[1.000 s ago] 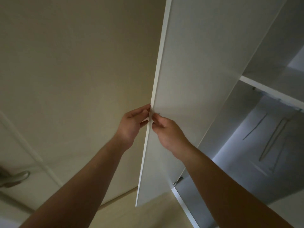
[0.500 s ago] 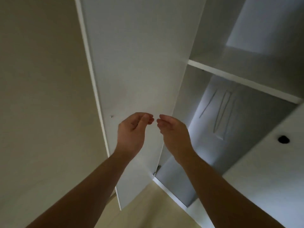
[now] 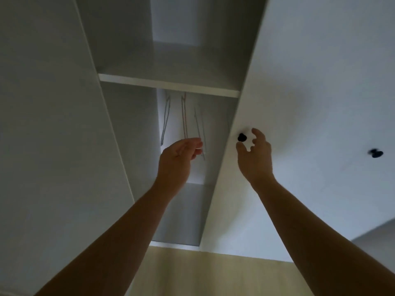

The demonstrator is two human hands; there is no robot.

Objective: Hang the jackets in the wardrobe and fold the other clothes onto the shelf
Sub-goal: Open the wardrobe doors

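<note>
The white wardrobe stands with its left door [image 3: 53, 124] swung open and its right door [image 3: 320, 82] closed. Inside, a white shelf [image 3: 168, 84] crosses the opening, and several thin wire hangers [image 3: 184, 116] hang below it. My left hand [image 3: 177, 159] is raised in front of the opening with loosely curled fingers and holds nothing. My right hand [image 3: 256, 159] is at the left edge of the right door, thumb and fingers spread around a small black knob [image 3: 242, 137] without closing on it. No jackets or other clothes are in view.
A second black knob [image 3: 375, 153] sits further right on the wardrobe front. Pale wooden floor [image 3: 213, 274] shows below the wardrobe. The open left door fills the left side of the view.
Both hands let go of the left door's edge, and it swung wide open. The view turned right onto the wardrobe interior. My right hand moved right to the black knob.
</note>
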